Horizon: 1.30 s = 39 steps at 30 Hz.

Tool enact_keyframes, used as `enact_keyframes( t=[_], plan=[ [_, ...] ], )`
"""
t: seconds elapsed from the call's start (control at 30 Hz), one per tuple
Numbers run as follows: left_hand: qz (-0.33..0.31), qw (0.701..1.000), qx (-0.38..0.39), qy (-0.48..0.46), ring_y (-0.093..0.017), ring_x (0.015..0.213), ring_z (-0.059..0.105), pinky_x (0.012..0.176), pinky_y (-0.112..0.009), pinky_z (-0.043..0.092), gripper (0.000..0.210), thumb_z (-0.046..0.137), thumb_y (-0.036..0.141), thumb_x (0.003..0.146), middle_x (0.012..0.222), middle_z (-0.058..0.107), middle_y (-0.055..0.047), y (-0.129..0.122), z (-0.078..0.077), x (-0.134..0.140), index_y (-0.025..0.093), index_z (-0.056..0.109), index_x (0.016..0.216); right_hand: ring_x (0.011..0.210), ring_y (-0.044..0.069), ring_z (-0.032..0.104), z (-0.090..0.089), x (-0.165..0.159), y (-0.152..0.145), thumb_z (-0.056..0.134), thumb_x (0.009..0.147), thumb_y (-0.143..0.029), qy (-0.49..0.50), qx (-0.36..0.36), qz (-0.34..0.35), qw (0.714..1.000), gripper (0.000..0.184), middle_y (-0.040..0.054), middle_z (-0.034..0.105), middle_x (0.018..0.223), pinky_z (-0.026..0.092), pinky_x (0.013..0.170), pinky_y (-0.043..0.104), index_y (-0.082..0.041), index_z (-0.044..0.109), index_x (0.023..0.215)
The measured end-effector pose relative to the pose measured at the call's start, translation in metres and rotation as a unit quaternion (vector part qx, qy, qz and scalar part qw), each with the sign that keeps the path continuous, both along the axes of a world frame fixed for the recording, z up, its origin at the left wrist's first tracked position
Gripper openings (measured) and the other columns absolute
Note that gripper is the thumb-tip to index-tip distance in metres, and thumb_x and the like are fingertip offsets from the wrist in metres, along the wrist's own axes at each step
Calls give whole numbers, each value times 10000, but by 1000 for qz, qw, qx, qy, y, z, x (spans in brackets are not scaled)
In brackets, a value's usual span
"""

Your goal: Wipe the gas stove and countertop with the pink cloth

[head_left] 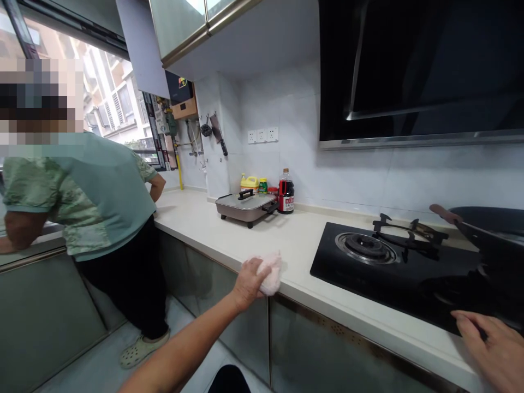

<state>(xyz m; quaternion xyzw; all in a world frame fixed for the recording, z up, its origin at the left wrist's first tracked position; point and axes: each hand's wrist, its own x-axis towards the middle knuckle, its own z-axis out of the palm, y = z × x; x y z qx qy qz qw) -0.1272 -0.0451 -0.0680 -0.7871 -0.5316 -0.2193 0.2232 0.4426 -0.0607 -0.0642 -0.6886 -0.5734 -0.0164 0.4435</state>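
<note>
Where the countertop (298, 233) ends, the left hand (248, 285) grips cloth (272, 277).

this is a kitchen, seemingly a home one: a black stove (368, 281) is set into a pale counter (192, 210) beneath a dark range hood (388, 65). a wok (491, 229) sits on the stove, a cleaver (216, 130) hangs on the wall, and a lidded pan (245, 210) (standing on little feet) is near a sauce bottle (286, 194).

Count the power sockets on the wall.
3: left socket, middle socket and right socket, side by side on the wall, above the lidded pan. More could be hidden behind the pan.
</note>
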Motion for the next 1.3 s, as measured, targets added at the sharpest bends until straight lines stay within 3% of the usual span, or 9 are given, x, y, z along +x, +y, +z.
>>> enact_keyframes(
  t=[0.27, 0.43, 0.53, 0.67, 0.83, 0.93, 1.03, 1.17, 1.3],
  plan=[
    [-160, 985, 38, 44, -333, 1118, 571, 948, -525, 463, 572, 661, 562, 889, 1303, 603, -158, -16, -15, 190, 327, 562, 1401, 1083, 409, 654, -1, 0, 1, 395, 849, -586, -34, -25, 8, 999, 466, 130, 755, 1104, 490, 912, 590, -288, 753, 881],
    [-213, 974, 24, 67, -323, 1053, 583, 899, -470, 452, 696, 677, 593, 876, 1290, 603, -170, -30, 4, 268, 303, 477, 1477, 1112, 380, 656, -6, 7, 7, 362, 859, -590, -57, -47, 5, 997, 526, 110, 754, 1119, 508, 895, 535, -259, 763, 935],
    [-238, 969, -33, 52, -312, 1106, 572, 945, -446, 448, 826, 747, 660, 799, 1312, 593, -142, -33, 18, 265, 292, 471, 1485, 1127, 356, 659, -8, 10, 8, 348, 865, -589, -63, -51, 6, 997, 539, 97, 756, 1132, 503, 928, 509, -254, 761, 951],
    [-229, 968, -98, -16, -318, 1218, 553, 1043, -456, 440, 852, 812, 655, 714, 1373, 592, -109, -29, 29, 230, 313, 537, 1444, 1113, 337, 665, -9, 10, 9, 338, 869, -567, -71, -43, 12, 996, 532, 90, 761, 1129, 503, 920, 484, -251, 759, 941],
    [-114, 984, -111, -84, -317, 1163, 609, 1014, -456, 491, 795, 864, 562, 644, 1353, 637, -89, -17, 42, 143, 309, 625, 1359, 1067, 315, 670, -10, 6, 10, 335, 892, -543, -85, -20, 19, 996, 518, 84, 762, 1096, 493, 897, 455, -247, 757, 937],
    [-33, 991, -107, -68, -320, 1173, 626, 998, -440, 507, 690, 821, 496, 712, 1338, 656, -109, -13, 52, 81, 266, 634, 1336, 1052, 303, 664, -9, 1, 8, 343, 910, -515, -92, -7, 22, 996, 492, 81, 757, 1084, 477, 903, 447, -248, 756, 939],
    [26, 995, -75, -53, -332, 1183, 629, 1013, -456, 507, 638, 783, 474, 748, 1319, 664, -116, -12, 53, 46, 257, 636, 1330, 1046, 285, 655, -6, -6, 5, 353, 931, -493, -81, 15, 26, 996, 465, 74, 747, 1072, 463, 924, 434, -250, 749, 943],
    [-11, 1000, -4, -21, -379, 1233, 592, 1031, -507, 487, 639, 814, 396, 686, 1329, 643, -137, -16, 37, 68, 257, 662, 1292, 1034, 272, 637, 2, -16, 1, 364, 957, -472, -58, 49, 20, 997, 443, 77, 737, 1070, 445, 939, 430, -245, 745, 943],
    [-108, 994, -16, 3, -362, 1157, 593, 957, -493, 496, 710, 863, 448, 646, 1325, 637, -126, -22, 29, 147, 296, 650, 1305, 1019, 275, 624, 6, -21, -4, 368, 965, -464, -58, 57, 19, 997, 435, 77, 730, 1068, 438, 918, 438, -244, 742, 939]
  ],
)
